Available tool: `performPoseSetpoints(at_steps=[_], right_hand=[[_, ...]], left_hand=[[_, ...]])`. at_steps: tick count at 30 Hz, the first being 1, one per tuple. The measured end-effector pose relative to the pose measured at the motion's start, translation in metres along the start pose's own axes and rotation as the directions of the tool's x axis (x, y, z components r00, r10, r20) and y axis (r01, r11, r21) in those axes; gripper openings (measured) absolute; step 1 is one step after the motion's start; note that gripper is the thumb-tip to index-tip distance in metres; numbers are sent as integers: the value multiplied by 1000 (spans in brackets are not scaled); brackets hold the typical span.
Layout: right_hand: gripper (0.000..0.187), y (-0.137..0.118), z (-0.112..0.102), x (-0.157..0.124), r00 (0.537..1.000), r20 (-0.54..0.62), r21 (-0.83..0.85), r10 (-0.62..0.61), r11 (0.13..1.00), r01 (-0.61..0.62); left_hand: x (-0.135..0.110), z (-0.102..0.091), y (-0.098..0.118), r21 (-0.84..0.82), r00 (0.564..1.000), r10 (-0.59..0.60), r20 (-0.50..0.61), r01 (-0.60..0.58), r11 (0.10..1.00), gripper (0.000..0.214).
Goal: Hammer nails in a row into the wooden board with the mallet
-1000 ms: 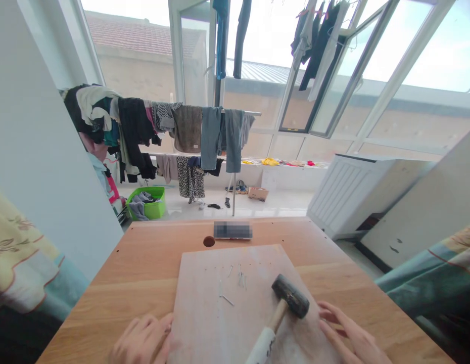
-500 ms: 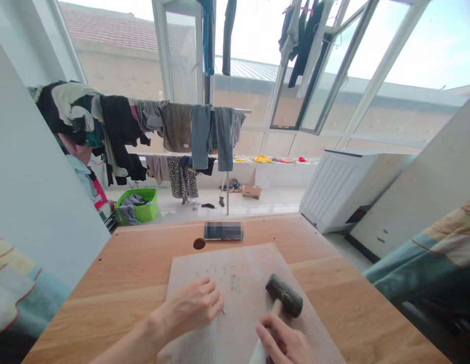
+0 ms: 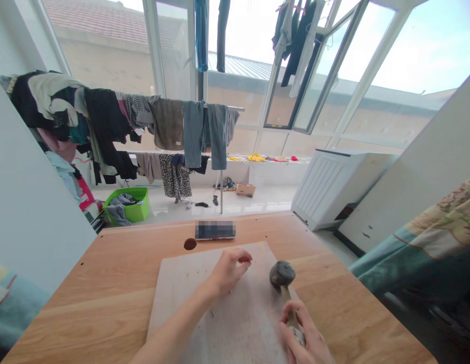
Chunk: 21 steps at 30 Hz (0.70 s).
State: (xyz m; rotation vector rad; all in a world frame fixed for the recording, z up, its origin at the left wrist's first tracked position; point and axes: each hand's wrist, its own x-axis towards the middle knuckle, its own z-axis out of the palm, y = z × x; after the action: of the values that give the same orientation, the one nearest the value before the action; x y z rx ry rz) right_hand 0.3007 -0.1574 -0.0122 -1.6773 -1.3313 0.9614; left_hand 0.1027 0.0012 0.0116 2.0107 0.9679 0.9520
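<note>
A pale wooden board point(image 3: 170, 293) lies on a wooden table point(image 3: 106, 283) in front of me. My left hand point(image 3: 228, 272) reaches over the board's far part, its fingers pinched together over the loose nails; whatever they hold is too small to make out. My right hand point(image 3: 303, 338) is wrapped round the handle of a mallet point(image 3: 282, 275). The mallet's black head is lifted just above the board's right edge. One nail point(image 3: 212, 313) lies near my left forearm.
A round hole point(image 3: 190, 244) and a small flat object point(image 3: 215, 230) sit at the table's far edge. Beyond stand a laundry rack point(image 3: 151, 121), a green basket point(image 3: 131, 205) and a white radiator cover point(image 3: 333, 177). White panels flank both sides.
My left hand has moved from the board's near left corner to the nails at its far part. My right hand has taken hold of the mallet handle and raised the head.
</note>
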Motion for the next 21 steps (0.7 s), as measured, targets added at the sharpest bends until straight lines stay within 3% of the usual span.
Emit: performPoseSetpoints(at_steps=[4,8,14,18,21], right_hand=[[29,10,10,-1,996,-93,25,-13,1000,15],[40,13,16,-3,987,-160,103,18,995,-2],[98,-2,5,-2,987,-58,248,152,960,-133],[96,-19,0,-1,965,-7,319,262,915,-246],[84,-31,-1,0,957,-54,332,286,909,-254]], left_hand=[[23,25,-11,-57,996,-92,2,92,994,14],[28,32,-16,-70,995,-97,-17,96,993,14],[27,32,-16,-59,993,-115,-5,114,992,15],[27,32,-17,-30,995,-98,7,98,995,16],[26,31,-16,-11,995,-97,0,97,995,17]])
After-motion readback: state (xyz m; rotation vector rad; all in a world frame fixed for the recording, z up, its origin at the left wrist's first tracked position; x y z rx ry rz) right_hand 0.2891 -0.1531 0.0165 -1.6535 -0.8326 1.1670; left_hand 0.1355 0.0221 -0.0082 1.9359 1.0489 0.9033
